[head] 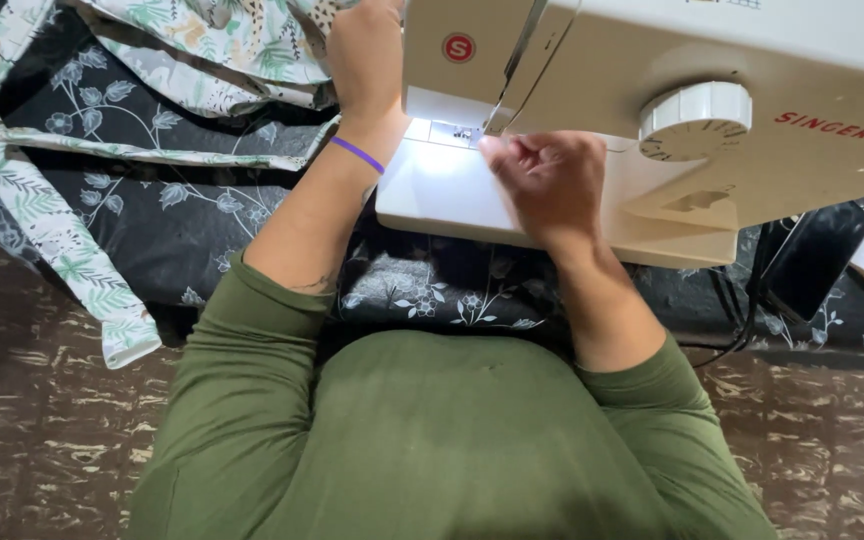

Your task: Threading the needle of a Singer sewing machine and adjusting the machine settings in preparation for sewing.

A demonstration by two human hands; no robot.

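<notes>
Head camera, looking down: a person in a green long-sleeved top sat at a cream sewing machine (652, 120) standing on a dark cloth with a pale flower pattern (172, 220).

The left hand (364, 60), a purple band (357, 154) on its wrist, reached up beside the machine's left end and rested on a heap of leaf-printed fabric (232, 40); its fingers were hidden at the top edge, so whether they were spread or gripping could not be told.

The right hand (542, 180) lay on the lit machine bed, fingers curled loosely together, fingertips just beside the needle area (464, 133). It did not clearly pinch anything.

A long strip of the same printed fabric (52, 220) trailed down the left side of the table to its edge.

The fabric looked light, soft and limp, likely to slide and bunch. It would probably be best held flat under the fingers near the seam, not lifted by one corner.
</notes>
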